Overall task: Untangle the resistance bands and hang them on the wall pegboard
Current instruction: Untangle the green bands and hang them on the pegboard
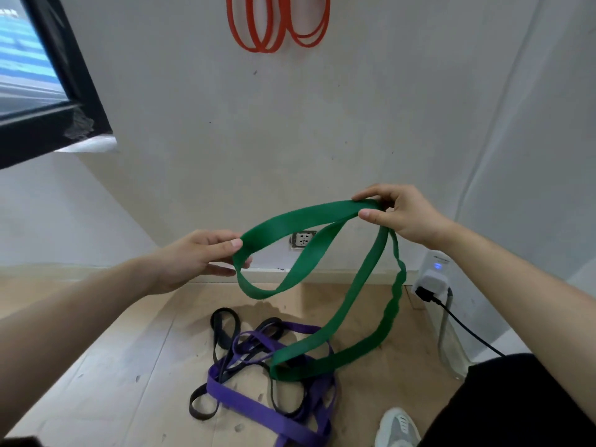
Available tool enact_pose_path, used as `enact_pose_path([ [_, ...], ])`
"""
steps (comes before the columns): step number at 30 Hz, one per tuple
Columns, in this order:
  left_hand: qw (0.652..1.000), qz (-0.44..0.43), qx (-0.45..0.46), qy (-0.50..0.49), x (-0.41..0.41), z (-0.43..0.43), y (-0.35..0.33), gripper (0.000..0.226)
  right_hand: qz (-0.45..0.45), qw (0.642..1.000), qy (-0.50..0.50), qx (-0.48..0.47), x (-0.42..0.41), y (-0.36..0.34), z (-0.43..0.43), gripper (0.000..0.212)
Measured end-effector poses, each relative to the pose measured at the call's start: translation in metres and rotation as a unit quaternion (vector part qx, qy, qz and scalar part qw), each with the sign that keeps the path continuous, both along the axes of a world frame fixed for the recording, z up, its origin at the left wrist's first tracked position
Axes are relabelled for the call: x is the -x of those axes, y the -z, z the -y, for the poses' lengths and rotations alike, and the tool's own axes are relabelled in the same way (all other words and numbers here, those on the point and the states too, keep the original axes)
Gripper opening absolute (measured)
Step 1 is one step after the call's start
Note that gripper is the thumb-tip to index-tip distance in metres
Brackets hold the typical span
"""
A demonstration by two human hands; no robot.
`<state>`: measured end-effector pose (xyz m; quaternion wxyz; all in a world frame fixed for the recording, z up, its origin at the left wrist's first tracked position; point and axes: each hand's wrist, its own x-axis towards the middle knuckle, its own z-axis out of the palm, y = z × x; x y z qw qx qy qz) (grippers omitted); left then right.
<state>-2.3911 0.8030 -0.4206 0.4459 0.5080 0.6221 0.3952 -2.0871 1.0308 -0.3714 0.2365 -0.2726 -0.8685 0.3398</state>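
Grip on green band (300,217) — right hand (406,217) pinching its top fold, left hand (196,256) curled round a lower loop

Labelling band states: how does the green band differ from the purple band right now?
The green band is lifted, held by the left hand and right hand; the purple band lies on the floor. Green hangs in open loops; purple is tangled with a black band. Both are flat loops, not yet hung.
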Motion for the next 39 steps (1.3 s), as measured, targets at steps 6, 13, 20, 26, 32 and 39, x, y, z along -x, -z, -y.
enact_pose_path([
  [6, 0.997, 0.022, -0.027, -0.072, -0.006, 0.0, -0.007, 0.031, 0.015, 1.0, -0.004, -0.011, 0.004, 0.005, -0.004, 0.023],
  [13, 0.988, 0.073, -0.082, -0.104, -0.013, -0.002, -0.015, 0.031, 0.074, 0.995, -0.022, -0.059, 0.011, 0.006, -0.006, 0.031],
  [20, 0.986, 0.067, -0.097, -0.118, -0.008, 0.004, -0.02, 0.043, 0.079, 0.995, 0.002, -0.06, 0.012, 0.013, -0.015, 0.032],
  [26, 0.962, -0.226, -0.101, -0.114, 0.01, 0.007, -0.005, 0.041, 0.07, 0.997, -0.009, -0.029, 0.012, 0.013, -0.01, 0.027],
  [32, 0.924, -0.38, -0.031, -0.034, 0.013, 0.007, 0.0, 0.057, -0.007, 0.999, -0.009, 0.048, 0.016, 0.007, 0.002, 0.02],
  [39, 0.925, -0.378, -0.024, -0.043, 0.005, 0.004, -0.003, 0.036, -0.039, 0.995, -0.057, 0.077, 0.031, -0.004, 0.028, 0.021],
])
